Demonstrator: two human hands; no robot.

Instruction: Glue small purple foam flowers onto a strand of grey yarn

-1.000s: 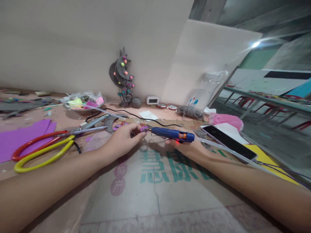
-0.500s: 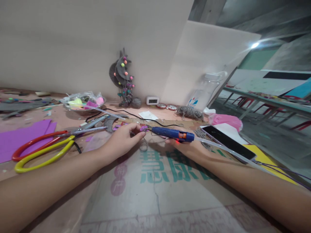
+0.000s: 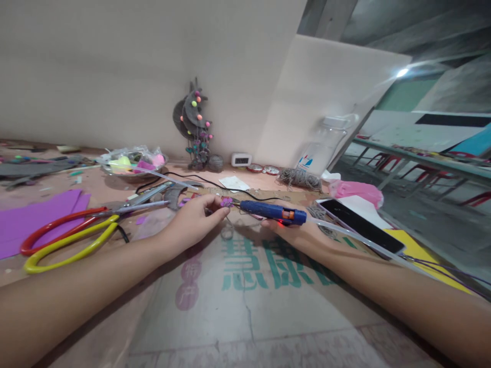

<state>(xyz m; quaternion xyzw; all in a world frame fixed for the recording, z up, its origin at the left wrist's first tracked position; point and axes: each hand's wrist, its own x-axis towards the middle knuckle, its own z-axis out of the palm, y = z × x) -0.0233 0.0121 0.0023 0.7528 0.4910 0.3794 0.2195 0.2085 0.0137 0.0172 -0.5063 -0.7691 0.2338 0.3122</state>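
My right hand (image 3: 291, 234) is wrapped round a blue hot glue gun (image 3: 264, 210), a long clear glue stick (image 3: 345, 231) trailing from its rear. A small red light glows on the gun's underside. Between thumb and fingers, my left hand (image 3: 201, 217) pinches a small purple piece (image 3: 226, 203). The gun's nozzle is at the purple piece; whether they touch I cannot tell. Grey yarn (image 3: 227, 232) dangles in a loop below my left fingertips. Under both hands lies a printed cardboard sheet (image 3: 207, 327).
To the left lie scissors (image 3: 71, 245) with red and yellow handles and purple sheets (image 3: 42, 214). A bowl (image 3: 132, 174) of pompoms, a decorated moon ornament (image 3: 194, 122), a small clock (image 3: 241, 159) and a bottle (image 3: 320, 145) stand behind. A phone (image 3: 360, 225) lies right; a black cord (image 3: 215, 180) crosses behind my hands.
Hands, glue gun and purple piece stay almost exactly where they were. Only a very slight shift of the whole view shows.
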